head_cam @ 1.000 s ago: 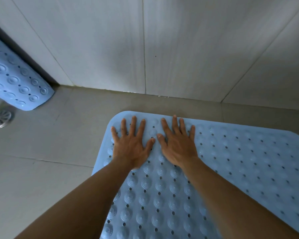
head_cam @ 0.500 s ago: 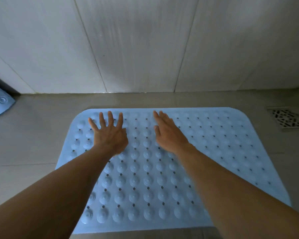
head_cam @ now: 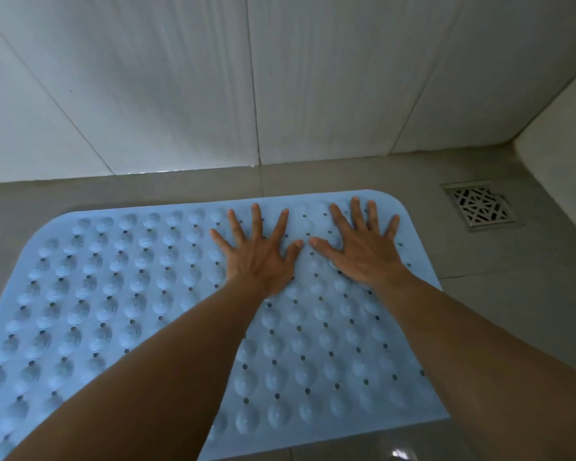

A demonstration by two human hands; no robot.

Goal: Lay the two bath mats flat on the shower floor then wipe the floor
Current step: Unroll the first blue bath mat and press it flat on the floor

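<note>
A light blue bath mat (head_cam: 120, 294) with rows of round bumps and small holes lies flat on the grey shower floor (head_cam: 512, 311). My left hand (head_cam: 260, 254) presses palm down on the mat's far half, fingers spread. My right hand (head_cam: 363, 247) presses palm down beside it, near the mat's far right corner, fingers also spread. Both thumbs nearly touch. Neither hand holds anything. The second mat is out of view.
A square metal drain grate (head_cam: 479, 206) sits in the floor just right of the mat's far corner. Pale tiled wall (head_cam: 213, 94) runs along the far side. A light ledge or wall (head_cam: 562, 161) rises at the far right.
Both hands have slid right across the mat toward its far right corner and spread flat. The view has swung right, so the second mat at the left has dropped out of sight.
</note>
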